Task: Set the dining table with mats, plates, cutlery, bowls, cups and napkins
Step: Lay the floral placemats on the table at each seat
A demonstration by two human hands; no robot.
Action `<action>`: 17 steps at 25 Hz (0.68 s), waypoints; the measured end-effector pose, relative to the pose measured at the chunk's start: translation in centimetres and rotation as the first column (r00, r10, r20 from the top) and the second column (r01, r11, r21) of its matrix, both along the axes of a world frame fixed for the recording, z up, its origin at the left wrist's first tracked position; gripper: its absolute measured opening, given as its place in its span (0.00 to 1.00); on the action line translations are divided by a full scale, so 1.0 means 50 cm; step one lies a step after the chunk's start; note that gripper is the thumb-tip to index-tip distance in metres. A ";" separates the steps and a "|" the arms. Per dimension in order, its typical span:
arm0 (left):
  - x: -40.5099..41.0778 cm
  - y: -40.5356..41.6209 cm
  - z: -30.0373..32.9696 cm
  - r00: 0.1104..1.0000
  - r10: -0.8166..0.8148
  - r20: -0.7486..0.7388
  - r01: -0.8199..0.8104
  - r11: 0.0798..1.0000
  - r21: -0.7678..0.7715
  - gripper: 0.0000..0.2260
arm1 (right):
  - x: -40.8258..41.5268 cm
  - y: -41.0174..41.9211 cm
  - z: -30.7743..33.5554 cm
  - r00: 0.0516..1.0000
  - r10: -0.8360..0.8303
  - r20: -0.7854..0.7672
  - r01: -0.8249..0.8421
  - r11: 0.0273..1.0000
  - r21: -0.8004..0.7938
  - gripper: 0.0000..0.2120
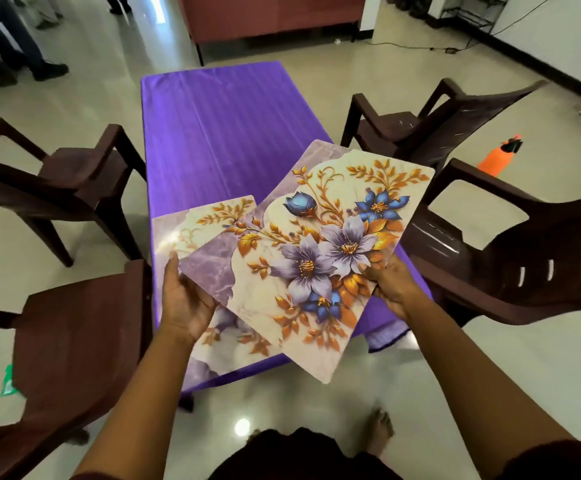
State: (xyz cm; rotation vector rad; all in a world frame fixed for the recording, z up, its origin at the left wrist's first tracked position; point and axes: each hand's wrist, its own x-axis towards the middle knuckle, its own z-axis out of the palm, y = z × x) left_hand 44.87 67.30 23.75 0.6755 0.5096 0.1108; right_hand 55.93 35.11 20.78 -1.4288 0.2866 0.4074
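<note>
A floral mat (316,244) with purple and blue flowers is held tilted above the near end of the table (219,133), which has a purple cloth. My right hand (391,285) grips its right edge. My left hand (183,299) holds its left edge from below, thumb on top. A second floral mat (195,230) sits beneath it at the table's near left corner, partly hidden by the upper mat and my left hand. I cannot tell whether the left hand also holds that lower mat.
Dark brown plastic chairs stand around the table: two at left (57,181) (67,344), two at right (417,126) (510,247). An orange spray bottle (498,157) lies on the floor at right. A seated person's legs (15,43) show at the far left.
</note>
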 end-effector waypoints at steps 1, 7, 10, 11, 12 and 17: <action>0.018 -0.020 0.009 0.994 -0.094 -0.050 0.095 0.995 0.020 0.30 | 0.009 -0.037 0.001 1.000 0.020 -0.007 -0.020 1.000 -0.016 0.12; 0.121 -0.186 0.038 0.822 -0.416 -0.388 0.560 0.710 0.427 0.13 | 0.089 -0.262 0.018 0.990 0.127 0.054 -0.125 0.992 -0.032 0.21; 0.138 -0.302 0.011 0.865 -0.415 -0.282 0.501 0.748 0.436 0.11 | 0.142 -0.351 0.002 0.995 0.070 0.068 -0.066 0.996 -0.063 0.28; 0.138 -0.336 -0.001 0.888 -0.375 -0.268 0.458 0.776 0.433 0.10 | 0.159 -0.376 -0.012 0.996 0.045 0.078 -0.038 0.995 -0.088 0.25; 0.135 -0.373 -0.014 0.911 -0.320 -0.259 0.406 0.806 0.431 0.09 | 0.176 -0.403 -0.027 0.994 0.037 0.102 -0.024 0.992 -0.125 0.21; 0.111 -0.503 -0.046 0.945 -0.013 -0.326 0.229 0.738 0.634 0.08 | 0.216 -0.461 -0.016 0.959 0.122 0.257 -0.050 0.961 -0.272 0.20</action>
